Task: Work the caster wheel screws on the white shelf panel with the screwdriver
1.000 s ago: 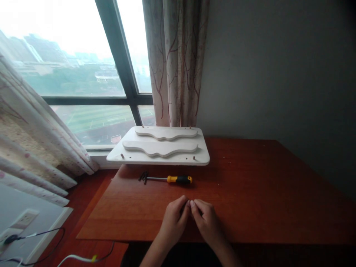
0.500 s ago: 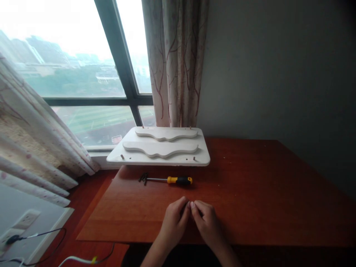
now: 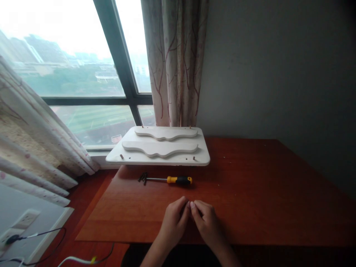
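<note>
My two bare hands are the centre of the clock, at the near edge of a reddish-brown wooden table (image 3: 264, 193). My left hand (image 3: 175, 217) and right hand (image 3: 205, 217) lean together, fingers curled inward, thumb tips meeting or nearly so. The fingers' undersides are hidden, so I cannot tell how far either grip is closed or whether anything is pinched inside.

Just beyond my hands, between eleven and twelve o'clock, a screwdriver (image 3: 179, 180) with a yellow and black handle lies on the table, its metal shaft pointing toward nine o'clock. By its tip, at ten o'clock, is a little heap of dark screws (image 3: 142, 178).

Farther off at eleven o'clock is a white board (image 3: 167, 160) with rounded corners. Two wavy-edged white strips (image 3: 160, 149) lie across it, one behind the other, and short pegs (image 3: 194, 158) stand up near its corners. Behind it are a window (image 3: 94, 83) and a patterned curtain (image 3: 175, 63).
</note>
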Action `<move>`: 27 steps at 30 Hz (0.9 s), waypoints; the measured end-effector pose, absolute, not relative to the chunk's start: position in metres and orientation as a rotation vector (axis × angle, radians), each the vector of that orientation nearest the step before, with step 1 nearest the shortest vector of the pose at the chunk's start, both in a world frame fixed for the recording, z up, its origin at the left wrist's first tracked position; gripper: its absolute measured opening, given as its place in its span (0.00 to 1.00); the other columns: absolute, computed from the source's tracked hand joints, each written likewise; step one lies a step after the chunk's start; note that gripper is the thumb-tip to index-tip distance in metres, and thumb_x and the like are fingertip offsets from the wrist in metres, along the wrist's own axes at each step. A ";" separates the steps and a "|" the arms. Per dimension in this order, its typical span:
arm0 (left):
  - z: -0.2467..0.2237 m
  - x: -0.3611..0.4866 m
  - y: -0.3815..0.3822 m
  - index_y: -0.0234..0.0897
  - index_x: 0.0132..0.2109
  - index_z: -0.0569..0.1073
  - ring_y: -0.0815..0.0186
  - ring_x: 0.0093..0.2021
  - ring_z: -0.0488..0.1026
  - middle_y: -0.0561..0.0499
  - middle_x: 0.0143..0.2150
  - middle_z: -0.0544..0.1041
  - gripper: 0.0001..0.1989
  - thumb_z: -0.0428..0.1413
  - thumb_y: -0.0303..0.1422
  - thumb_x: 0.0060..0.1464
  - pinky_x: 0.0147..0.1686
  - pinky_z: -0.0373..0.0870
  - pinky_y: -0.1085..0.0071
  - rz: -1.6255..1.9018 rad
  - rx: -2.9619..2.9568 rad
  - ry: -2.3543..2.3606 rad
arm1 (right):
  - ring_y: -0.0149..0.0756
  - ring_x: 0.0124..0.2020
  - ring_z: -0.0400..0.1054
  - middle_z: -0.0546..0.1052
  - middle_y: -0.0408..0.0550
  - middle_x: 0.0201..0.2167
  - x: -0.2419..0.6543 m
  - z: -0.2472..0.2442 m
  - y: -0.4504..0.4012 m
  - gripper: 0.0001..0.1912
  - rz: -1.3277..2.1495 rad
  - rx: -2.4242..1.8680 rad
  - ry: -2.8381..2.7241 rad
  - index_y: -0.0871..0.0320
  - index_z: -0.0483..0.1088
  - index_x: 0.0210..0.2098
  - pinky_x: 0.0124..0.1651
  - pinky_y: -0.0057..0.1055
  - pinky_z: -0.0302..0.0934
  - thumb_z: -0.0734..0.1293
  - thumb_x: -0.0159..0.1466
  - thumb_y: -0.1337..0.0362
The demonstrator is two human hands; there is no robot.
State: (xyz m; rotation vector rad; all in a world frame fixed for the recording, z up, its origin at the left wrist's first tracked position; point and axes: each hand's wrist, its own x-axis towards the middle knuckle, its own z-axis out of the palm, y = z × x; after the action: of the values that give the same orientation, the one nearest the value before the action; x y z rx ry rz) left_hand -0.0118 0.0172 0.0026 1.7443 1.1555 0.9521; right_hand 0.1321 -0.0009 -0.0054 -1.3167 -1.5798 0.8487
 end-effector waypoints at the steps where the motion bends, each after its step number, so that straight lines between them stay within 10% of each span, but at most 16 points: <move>1: 0.003 -0.012 0.017 0.38 0.29 0.61 0.68 0.27 0.63 0.54 0.26 0.67 0.17 0.48 0.38 0.68 0.30 0.57 0.72 0.949 1.745 1.155 | 0.30 0.25 0.61 0.67 0.43 0.21 0.132 -0.006 -0.001 0.23 0.853 -1.321 -1.580 0.55 0.58 0.23 0.31 0.29 0.51 0.55 0.73 0.54; 27: 0.001 -0.013 0.017 0.39 0.30 0.60 0.68 0.27 0.62 0.54 0.26 0.66 0.16 0.47 0.38 0.68 0.30 0.57 0.71 0.930 1.753 1.148 | 0.31 0.26 0.61 0.67 0.42 0.22 0.134 -0.009 -0.001 0.22 0.882 -1.337 -1.598 0.55 0.57 0.24 0.32 0.30 0.50 0.55 0.74 0.55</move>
State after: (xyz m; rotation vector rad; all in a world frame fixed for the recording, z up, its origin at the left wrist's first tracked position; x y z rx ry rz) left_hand -0.0126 0.0170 0.0005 1.7534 1.1479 0.9296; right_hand 0.1339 -0.0006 -0.0090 -1.3372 -1.5976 0.8822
